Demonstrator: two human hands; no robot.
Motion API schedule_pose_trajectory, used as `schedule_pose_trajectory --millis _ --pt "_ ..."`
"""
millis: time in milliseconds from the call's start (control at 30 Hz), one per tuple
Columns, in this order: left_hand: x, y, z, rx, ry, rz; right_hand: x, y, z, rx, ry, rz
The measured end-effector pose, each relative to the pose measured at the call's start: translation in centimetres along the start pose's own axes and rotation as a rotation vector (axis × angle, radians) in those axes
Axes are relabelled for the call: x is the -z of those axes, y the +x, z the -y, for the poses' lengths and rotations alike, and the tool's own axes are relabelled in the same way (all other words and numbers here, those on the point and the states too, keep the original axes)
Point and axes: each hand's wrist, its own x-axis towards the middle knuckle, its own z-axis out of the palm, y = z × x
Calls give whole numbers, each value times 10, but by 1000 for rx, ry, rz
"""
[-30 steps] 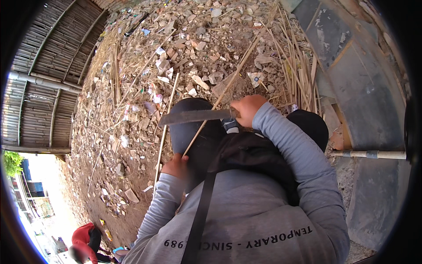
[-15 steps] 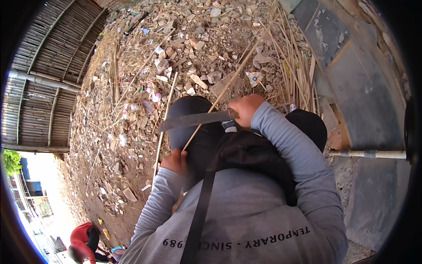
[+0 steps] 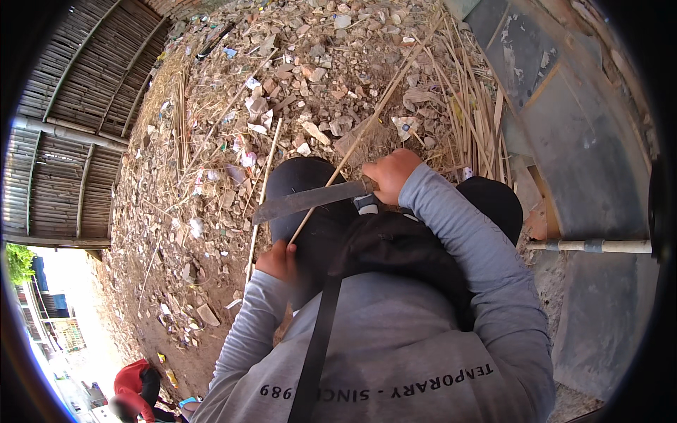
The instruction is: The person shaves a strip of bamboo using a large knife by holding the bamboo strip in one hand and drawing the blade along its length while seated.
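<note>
My right hand is closed round the handle of a machete. Its broad, dull blade points left across my dark-clad knee and lies over a long, thin bamboo strip. My left hand pinches the near end of that strip, just below the blade. From there the strip slants up and away to the right over the rubble. The blade seems to touch the strip where they cross. The fingers of my right hand hide most of the handle.
Another pale bamboo stick lies left of my knee. A pile of split strips is at the far right, beside grey panels. Stones and litter cover the ground. A bamboo-slat wall stands left; a person in red bends down at lower left.
The machete's tip has dropped slightly toward me and its blade face shows broader. My right hand has shifted a little left; my left hand keeps its hold on the strip.
</note>
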Motion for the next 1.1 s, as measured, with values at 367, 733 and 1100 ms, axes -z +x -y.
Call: schedule_pose_trajectory --millis 367,733,1100 --pt "1 -2 4 6 9 8 15 3 -8 -223 14 -50" --pt "2 1 15 12 12 21 7 9 -26 -332 -22 -79" --pt "14 2 9 -70 -112 64 8 7 1 -76 48 55"
